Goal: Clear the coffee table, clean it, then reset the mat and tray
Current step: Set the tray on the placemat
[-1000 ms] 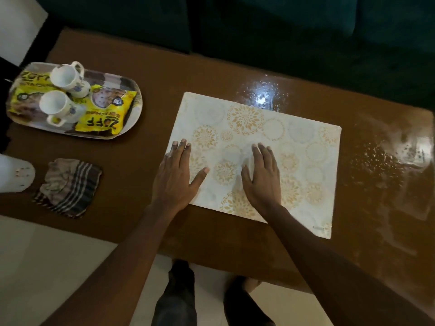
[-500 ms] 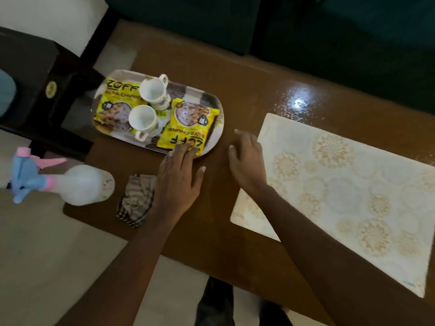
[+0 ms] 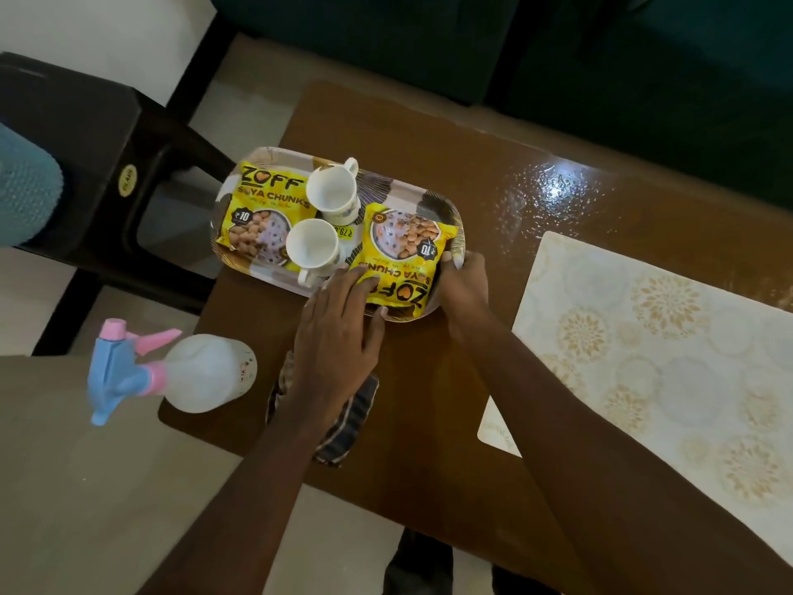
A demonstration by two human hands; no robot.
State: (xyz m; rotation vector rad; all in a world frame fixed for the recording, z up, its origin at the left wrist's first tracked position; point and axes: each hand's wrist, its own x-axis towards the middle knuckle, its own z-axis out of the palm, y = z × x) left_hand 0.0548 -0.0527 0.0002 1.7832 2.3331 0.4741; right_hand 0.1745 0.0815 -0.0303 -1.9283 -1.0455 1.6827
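The room is dim. A white spot of light shines on the surface [image 3: 553, 186] near its far edge. The picture bends at its sides and looks soft.

Coffee table [image 3: 472, 186]: brown wood-look top, high gloss, with a bright glare patch and a streaky sheen. Mat [image 3: 665, 337]: pale sheet printed with gold medallions, smooth, low sheen; it looks like plastic or vinyl. Tray [image 3: 407, 195]: hard, glossy, printed surface, probably plastic. Two cups [image 3: 330, 193] [image 3: 311, 242]: white glazed ceramic, smooth and shiny. Two packets [image 3: 257, 212] [image 3: 403, 255]: yellow printed plastic film, glossy and lightly crinkled. Spray bottle [image 3: 206, 373]: frosted translucent plastic body with an opaque blue and pink plastic trigger head. Cloth [image 3: 347, 427]: striped woven fabric, matt and rumpled. Chair [image 3: 107, 165]: dark moulded plastic with a dull sheen. Sofa [image 3: 600, 58]: dark green upholstery, matt. Floor [image 3: 86, 487]: pale, smooth.
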